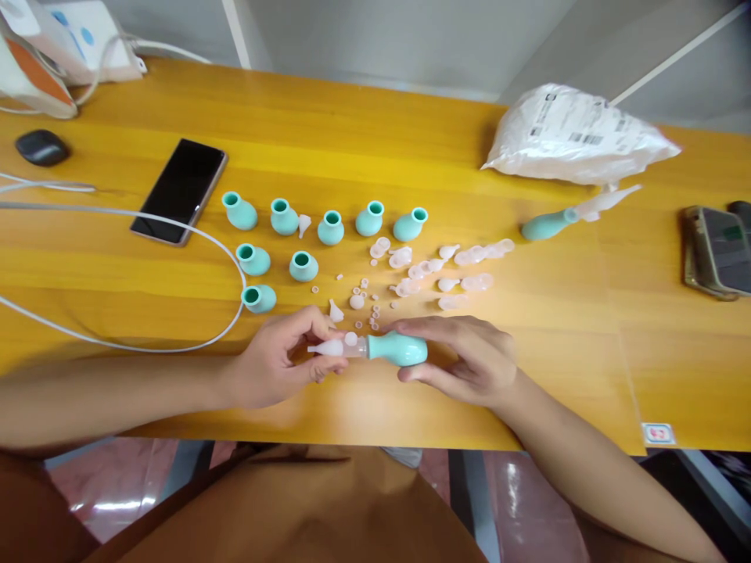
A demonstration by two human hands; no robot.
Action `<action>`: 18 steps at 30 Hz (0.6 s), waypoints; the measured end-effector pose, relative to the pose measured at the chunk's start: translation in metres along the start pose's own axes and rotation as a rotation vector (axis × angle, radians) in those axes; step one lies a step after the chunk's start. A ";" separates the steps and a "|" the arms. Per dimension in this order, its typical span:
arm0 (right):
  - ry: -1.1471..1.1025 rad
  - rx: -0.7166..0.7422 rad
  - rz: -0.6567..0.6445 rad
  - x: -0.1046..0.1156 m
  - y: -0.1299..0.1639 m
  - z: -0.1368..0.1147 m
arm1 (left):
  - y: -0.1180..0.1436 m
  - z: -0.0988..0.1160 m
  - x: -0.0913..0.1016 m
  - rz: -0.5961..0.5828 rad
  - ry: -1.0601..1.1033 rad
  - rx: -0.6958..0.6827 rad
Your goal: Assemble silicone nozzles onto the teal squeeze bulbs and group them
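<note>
Over the yellow table, eight teal bulbs stand loose in rows with no tips on, and a scatter of clear tips and caps lies beside them. One finished piece rests by the white bag, so I judge most of the work is left. The right hand grips a teal bulb just above the table edge, fingers curled round it. The left hand pinches the clear tip at its neck.

yellow wooden table against a grey wall; glossy reddish floor below.
</note>
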State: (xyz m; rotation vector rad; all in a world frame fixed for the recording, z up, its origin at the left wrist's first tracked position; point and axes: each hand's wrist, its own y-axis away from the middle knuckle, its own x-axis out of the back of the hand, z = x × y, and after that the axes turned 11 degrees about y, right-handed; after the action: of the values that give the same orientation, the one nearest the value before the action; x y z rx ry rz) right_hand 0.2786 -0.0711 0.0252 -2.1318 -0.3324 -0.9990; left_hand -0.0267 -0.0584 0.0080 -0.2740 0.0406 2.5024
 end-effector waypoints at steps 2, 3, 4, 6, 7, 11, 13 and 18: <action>0.005 -0.022 -0.009 -0.001 0.001 -0.001 | 0.000 0.000 0.000 0.001 -0.004 -0.010; 0.007 -0.035 -0.015 -0.001 0.001 -0.001 | 0.000 -0.001 0.000 0.001 -0.003 -0.015; 0.009 -0.048 -0.020 -0.001 0.001 -0.002 | 0.000 -0.001 0.000 0.001 -0.002 -0.019; -0.002 -0.071 -0.029 -0.001 0.001 -0.003 | 0.000 -0.001 0.000 -0.001 -0.004 -0.023; -0.016 -0.081 -0.035 -0.001 0.001 -0.004 | 0.000 -0.001 0.000 -0.001 -0.007 -0.021; -0.089 -0.112 -0.053 -0.001 0.000 -0.005 | -0.001 0.001 -0.001 0.006 -0.021 0.007; -0.116 -0.123 -0.057 -0.001 0.000 -0.004 | -0.001 0.001 -0.001 0.010 -0.018 0.021; -0.185 -0.183 -0.077 -0.004 0.002 -0.004 | 0.001 0.002 0.000 0.006 -0.017 0.070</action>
State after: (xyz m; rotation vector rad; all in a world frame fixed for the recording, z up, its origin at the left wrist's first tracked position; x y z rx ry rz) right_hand 0.2747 -0.0754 0.0232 -2.4013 -0.4302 -0.9064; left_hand -0.0271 -0.0589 0.0099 -0.2236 0.1223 2.5028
